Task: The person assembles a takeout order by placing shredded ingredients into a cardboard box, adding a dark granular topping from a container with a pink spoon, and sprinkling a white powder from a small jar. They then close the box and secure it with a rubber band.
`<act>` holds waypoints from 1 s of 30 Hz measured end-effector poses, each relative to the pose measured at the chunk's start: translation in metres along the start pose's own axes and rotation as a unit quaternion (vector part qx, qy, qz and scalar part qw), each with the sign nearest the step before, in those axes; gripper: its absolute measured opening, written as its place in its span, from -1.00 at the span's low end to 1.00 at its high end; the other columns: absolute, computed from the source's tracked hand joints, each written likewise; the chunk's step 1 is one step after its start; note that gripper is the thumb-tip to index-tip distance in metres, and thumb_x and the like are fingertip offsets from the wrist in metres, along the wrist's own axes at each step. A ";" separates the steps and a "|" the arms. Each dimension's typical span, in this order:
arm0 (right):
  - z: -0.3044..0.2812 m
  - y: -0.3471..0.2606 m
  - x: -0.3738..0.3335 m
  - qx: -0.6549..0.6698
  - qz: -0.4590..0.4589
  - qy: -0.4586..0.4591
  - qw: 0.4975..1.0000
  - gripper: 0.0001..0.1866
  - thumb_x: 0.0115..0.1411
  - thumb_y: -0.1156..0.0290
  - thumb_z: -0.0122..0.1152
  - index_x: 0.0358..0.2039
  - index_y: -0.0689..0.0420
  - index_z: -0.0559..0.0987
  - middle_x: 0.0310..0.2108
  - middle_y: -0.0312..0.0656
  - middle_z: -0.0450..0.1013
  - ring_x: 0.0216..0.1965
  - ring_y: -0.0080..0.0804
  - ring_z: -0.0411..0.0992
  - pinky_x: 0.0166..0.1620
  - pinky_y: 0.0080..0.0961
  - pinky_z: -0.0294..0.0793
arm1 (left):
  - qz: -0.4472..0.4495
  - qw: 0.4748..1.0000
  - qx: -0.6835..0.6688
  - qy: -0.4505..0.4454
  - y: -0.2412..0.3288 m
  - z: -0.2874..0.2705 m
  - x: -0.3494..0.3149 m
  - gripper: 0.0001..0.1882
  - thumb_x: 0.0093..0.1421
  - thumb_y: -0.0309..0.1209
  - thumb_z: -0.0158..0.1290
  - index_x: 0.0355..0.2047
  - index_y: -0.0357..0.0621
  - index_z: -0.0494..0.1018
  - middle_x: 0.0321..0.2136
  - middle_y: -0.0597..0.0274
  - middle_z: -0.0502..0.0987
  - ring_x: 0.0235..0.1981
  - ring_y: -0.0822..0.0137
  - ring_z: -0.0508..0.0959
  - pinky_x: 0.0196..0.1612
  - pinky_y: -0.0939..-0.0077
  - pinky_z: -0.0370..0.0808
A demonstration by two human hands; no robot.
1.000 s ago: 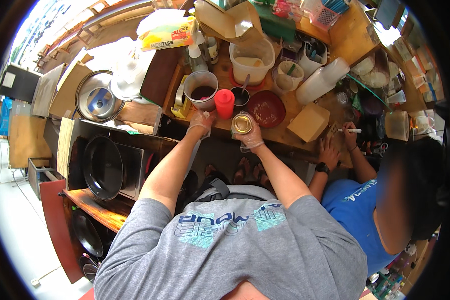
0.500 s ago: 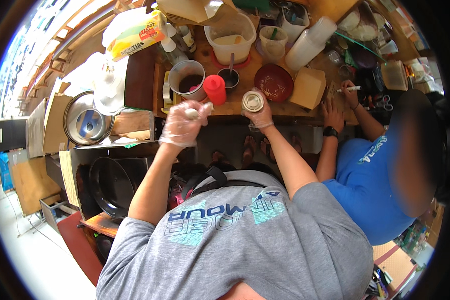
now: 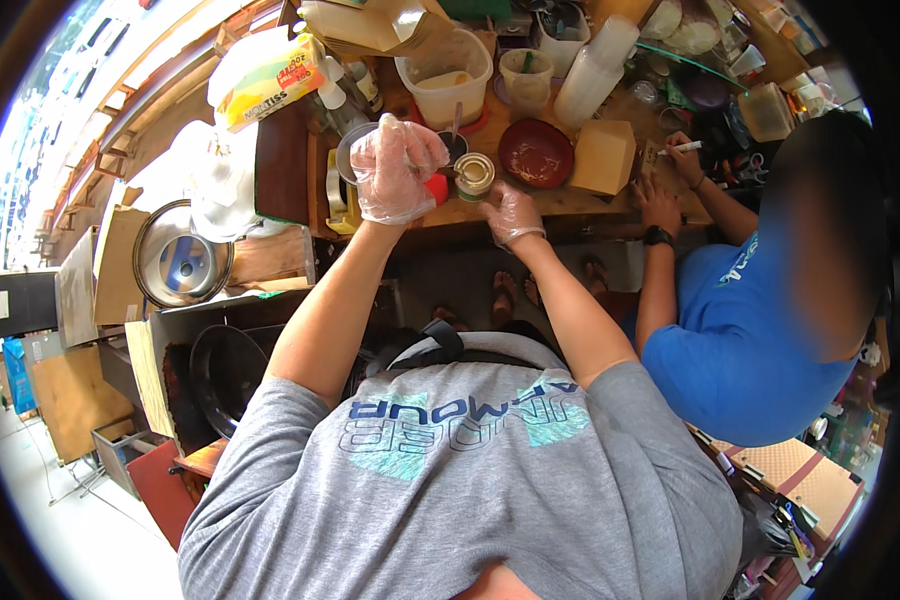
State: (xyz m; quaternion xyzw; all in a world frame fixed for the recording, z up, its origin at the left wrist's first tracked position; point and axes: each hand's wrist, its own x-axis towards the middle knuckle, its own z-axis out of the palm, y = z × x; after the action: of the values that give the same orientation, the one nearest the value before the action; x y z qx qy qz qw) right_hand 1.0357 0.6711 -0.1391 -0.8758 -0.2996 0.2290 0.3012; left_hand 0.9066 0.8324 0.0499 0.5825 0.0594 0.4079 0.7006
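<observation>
Both my hands wear clear plastic gloves. My left hand (image 3: 397, 168) is closed, raised over the table, on what looks like a thin spoon (image 3: 452, 171) reaching to the mouth of a small round jar (image 3: 475, 178). The jar is pale inside and stands near the table's front edge. Just right of it is my right hand (image 3: 515, 214), fingers apart and beside the jar's lower side; whether they touch it is hard to see. Behind my left hand, a red squeeze bottle (image 3: 437, 188) and a round tub (image 3: 350, 155) are partly hidden.
A dark red bowl (image 3: 537, 153) and a brown carton box (image 3: 604, 157) lie to the right. Behind are a clear tub (image 3: 448, 90) and stacked plastic cups (image 3: 595, 72). A person in blue (image 3: 740, 350) writes with a marker at right. A pan lid (image 3: 180, 255) leans at left.
My left hand has moved right and up, toward the jar. The jar has shifted left and away from me; my right hand's grip on it has loosened.
</observation>
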 end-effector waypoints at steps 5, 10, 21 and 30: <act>0.000 -0.018 -0.019 0.033 -0.093 0.117 0.988 -0.65 0.19 0.20 0.33 -0.05 0.04 0.63 -0.17 -0.05 0.63 -0.13 0.04 0.61 -0.05 -0.06 0.59 | -0.023 0.999 -0.036 0.017 -0.002 -0.002 0.000 -0.30 0.54 -0.02 -0.17 -0.74 -0.16 0.27 -0.63 -0.07 0.52 -0.63 0.19 0.44 -0.51 0.35 0.37; 0.006 -0.026 -0.010 -0.087 -0.189 0.095 0.973 -0.79 0.26 0.20 0.26 -0.23 0.03 0.68 -0.25 -0.07 0.62 -0.20 0.03 0.60 -0.11 -0.06 0.58 | -0.040 0.998 -0.029 0.047 0.004 0.000 0.007 -0.29 0.54 -0.03 -0.12 -0.77 -0.14 0.28 -0.68 -0.02 0.50 -0.63 0.24 0.46 -0.50 0.38 0.38; -0.060 -0.059 -0.005 0.164 -0.324 0.209 0.908 -0.72 0.11 0.28 0.47 -0.23 0.14 0.67 -0.24 -0.10 0.64 -0.28 -0.11 0.63 -0.18 -0.22 0.60 | -0.117 0.993 -0.017 -0.007 0.003 0.027 0.032 -0.35 0.42 -0.03 0.10 -0.75 -0.16 0.36 -0.67 0.05 0.51 -0.70 0.38 0.36 -0.61 0.51 0.25; -0.088 -0.114 0.018 0.190 -0.347 0.015 0.918 -0.74 0.19 0.25 0.42 -0.25 0.20 0.71 -0.30 0.03 0.67 -0.26 -0.16 0.68 -0.13 -0.26 0.60 | 0.085 0.939 0.283 -0.174 0.002 0.028 0.053 -0.66 0.37 -0.19 0.06 -0.40 -0.21 0.56 -0.55 0.05 0.56 -0.50 0.04 0.54 -0.34 0.16 0.50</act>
State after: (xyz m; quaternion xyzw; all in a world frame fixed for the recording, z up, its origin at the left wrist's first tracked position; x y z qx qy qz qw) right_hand 1.0555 0.7211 -0.0048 -0.6465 -0.5309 0.1495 0.5271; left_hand 0.9563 0.8453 0.0809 0.8213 -0.0003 0.3247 0.4691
